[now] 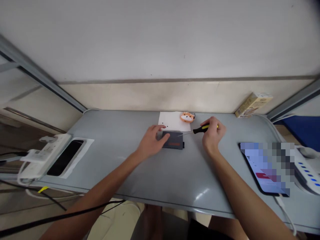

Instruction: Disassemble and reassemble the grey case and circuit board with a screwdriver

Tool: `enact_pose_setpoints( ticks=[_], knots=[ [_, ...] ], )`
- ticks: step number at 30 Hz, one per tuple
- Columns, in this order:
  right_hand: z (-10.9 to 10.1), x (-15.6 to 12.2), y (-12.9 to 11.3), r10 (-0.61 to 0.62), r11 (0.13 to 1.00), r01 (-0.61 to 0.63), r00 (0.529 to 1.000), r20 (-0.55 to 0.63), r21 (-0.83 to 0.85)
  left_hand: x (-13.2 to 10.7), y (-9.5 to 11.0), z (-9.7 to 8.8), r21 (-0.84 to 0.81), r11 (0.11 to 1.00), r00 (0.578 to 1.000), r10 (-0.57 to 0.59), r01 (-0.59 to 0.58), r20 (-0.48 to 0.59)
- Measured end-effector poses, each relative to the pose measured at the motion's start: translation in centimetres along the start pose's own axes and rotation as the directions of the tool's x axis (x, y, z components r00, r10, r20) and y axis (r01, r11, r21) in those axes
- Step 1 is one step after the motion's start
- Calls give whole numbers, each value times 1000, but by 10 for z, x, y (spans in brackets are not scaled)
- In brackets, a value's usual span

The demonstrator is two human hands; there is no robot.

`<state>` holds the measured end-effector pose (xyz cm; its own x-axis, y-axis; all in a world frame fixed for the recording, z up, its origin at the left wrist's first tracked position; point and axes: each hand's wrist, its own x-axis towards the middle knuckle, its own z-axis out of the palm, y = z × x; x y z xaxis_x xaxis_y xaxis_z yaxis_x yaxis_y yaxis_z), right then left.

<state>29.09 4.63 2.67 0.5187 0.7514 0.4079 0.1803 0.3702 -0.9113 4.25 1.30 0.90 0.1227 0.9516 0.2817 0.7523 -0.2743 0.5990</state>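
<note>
A flat dark-grey box [177, 143] with reddish print lies on the table in front of me. My left hand [153, 140] is at its left end, thumb on the top face and fingers at the far-left corner. A screwdriver [199, 129] with a black and yellow handle is gripped in my right hand [214, 131]. Its thin shaft points left, and the tip is over the box's top; whether it touches I cannot tell. Behind the box is a sheet of white paper [172, 118] with a few small dark bits and an orange and white animal-face case [187, 117] on it.
On the left of the grey table [120, 130] lie a black phone [66, 157] and a white power strip [46, 151]. To the right are a lit tablet [260, 166] with a cable, a white multi-port charger [308, 173] and a carton [252, 105]. A wall [140, 96] closes the back.
</note>
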Motion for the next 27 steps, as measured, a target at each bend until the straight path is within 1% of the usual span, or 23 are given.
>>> enact_pose_setpoints(
  ticks=[1,2,3,5,6,8,10,11,12,13,15,17,19,22,24,27],
  knots=[
    [0,1,0,3,1000,-3,1000,-5,-6,-7,5,8,-3,1000,1000,-25,25,-16],
    [0,1,0,10,1000,-10,1000,-12,-8,-12,7,14,-14,999,998,-39,38,-52],
    [0,2,0,18,1000,-18,1000,-21,-8,-16,8,20,-28,998,997,-53,52,-62],
    [0,4,2,26,1000,-27,999,-30,-12,-18,5,23,-79,993,995,-89,85,-45],
    [-1,5,2,27,999,-27,999,-34,-17,-17,2,22,-106,989,995,-104,102,-9],
    [-1,8,4,21,999,-22,999,-28,-30,-10,-3,13,-161,979,990,-111,124,87],
    [-2,8,4,4,999,-5,1000,-8,-50,1,-7,1,-228,967,978,-69,114,197],
    [-2,8,3,-5,998,6,1000,9,-62,7,-7,-4,-286,951,960,-31,114,278],
    [-3,8,3,-13,997,15,999,32,-76,12,-7,-9,-346,931,933,13,120,359],
    [-3,6,2,-17,995,22,998,58,-92,16,-7,-12,-393,910,907,49,132,418],
    [-3,3,0,-22,992,36,993,116,-122,22,-6,-13,-449,876,870,73,179,489],
    [-2,-2,-2,-35,988,58,986,164,-140,23,-6,-10,-474,848,860,43,238,508],
    [0,-7,-4,-59,986,91,975,213,-143,21,-6,-6,-504,812,865,-2,294,502],
    [1,-12,-6,-106,981,146,956,275,-131,13,-7,-3,-534,776,875,-46,335,481],
    [0,-12,-7,-139,975,183,946,291,-128,9,-7,-3,-525,783,880,-58,333,472],
    [-2,-11,-8,-161,970,202,950,267,-133,6,-5,-5,-484,823,893,-60,298,447]
  ],
)
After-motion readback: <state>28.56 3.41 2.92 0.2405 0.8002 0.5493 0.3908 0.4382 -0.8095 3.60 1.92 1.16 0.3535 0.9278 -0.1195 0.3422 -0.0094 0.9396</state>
